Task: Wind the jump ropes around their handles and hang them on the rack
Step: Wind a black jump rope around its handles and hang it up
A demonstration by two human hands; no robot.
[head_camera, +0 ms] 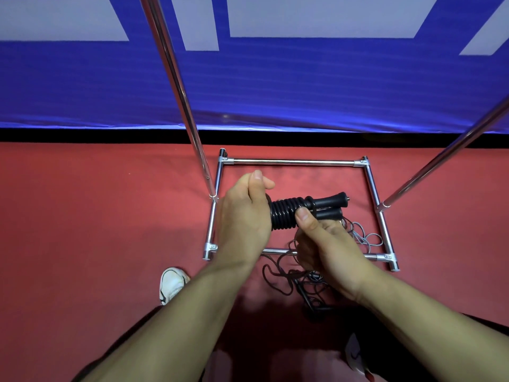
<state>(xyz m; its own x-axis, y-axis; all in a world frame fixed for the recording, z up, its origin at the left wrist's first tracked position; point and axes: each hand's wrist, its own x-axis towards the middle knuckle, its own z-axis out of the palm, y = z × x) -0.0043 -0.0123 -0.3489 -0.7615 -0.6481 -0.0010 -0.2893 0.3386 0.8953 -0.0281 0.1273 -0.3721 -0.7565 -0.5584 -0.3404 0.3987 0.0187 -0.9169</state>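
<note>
1. Above the rack base point(293, 162), both hands hold a pair of black handles point(327, 206) laid side by side, long axis running left to right, with black rope coils point(283, 216) wound around the middle.
2. Left hand point(242, 213) curls round the left end of the bundle, thumb up, fingers hidden behind it.
3. Right hand point(325, 238) pinches the bundle from below at the edge of the coils, thumb pressed on top; the free handle ends stick out to the right, past it.
4. Loose rope point(278, 274) lies tangled on the red floor point(96, 216) nearer the person than the base; a grey cord point(366, 238) sits inside the base.
5. Judging by the neat coils, winding looks close to done; hanging means lifting toward the upright poles point(179, 86), the left hand being nearer one.
</note>
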